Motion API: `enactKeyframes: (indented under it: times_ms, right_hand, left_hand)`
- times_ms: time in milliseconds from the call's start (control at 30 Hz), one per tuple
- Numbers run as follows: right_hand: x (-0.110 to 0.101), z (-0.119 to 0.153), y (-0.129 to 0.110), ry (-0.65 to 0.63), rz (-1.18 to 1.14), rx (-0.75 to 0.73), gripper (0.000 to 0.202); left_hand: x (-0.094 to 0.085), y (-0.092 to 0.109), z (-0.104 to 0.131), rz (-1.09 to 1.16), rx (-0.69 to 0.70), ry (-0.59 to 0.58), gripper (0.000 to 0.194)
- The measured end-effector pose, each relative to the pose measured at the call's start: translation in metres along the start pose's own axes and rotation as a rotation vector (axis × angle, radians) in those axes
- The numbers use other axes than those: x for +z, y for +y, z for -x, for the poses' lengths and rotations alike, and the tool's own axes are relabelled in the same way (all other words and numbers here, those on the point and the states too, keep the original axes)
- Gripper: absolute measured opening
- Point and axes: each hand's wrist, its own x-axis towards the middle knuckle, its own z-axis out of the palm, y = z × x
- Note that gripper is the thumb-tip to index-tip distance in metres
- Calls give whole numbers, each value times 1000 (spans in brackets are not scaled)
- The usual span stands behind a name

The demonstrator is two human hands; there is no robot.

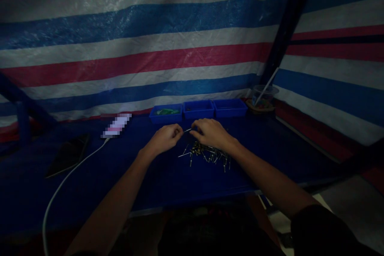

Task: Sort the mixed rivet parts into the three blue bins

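Observation:
A thin silvery metal pin spans the small gap between my two hands. My left hand pinches one end of it between thumb and fingers. My right hand has its fingers curled round the other end, though its fingertips are partly hidden. Just below the right hand lies a loose pile of similar metal pins with thicker shanks, looking like blind rivets. Part of the pile is covered by the right hand and wrist.
Behind my hands stand three blue trays: the left tray holds something green, beside a middle tray and a right tray. A clear plastic tub sits far right. Leftward lie a lit phone, its white cable and a dark tablet.

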Motion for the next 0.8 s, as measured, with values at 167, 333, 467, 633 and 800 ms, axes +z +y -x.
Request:
enactKeyframes:
  times_ms: [167, 333, 467, 633, 800]
  right_hand:
    - [-4, 5, -17, 79, 64, -37, 17]
    - [-32, -2, 14, 333, 29, 39, 20]
    - [-48, -9, 73, 626, 66, 313, 25]
    - [-29, -7, 114, 412, 134, 578, 44]
    - [0, -3, 58, 112, -42, 252, 33]
  left_hand:
    - [-2, 14, 1, 48, 57, 108, 18]
    - [-3, 24, 3, 48, 23, 188, 26]
    - [0, 19, 8, -91, 39, -84, 31]
    - [4, 13, 9, -191, -70, -227, 10]
    - [7, 10, 2, -196, -39, -96, 11]
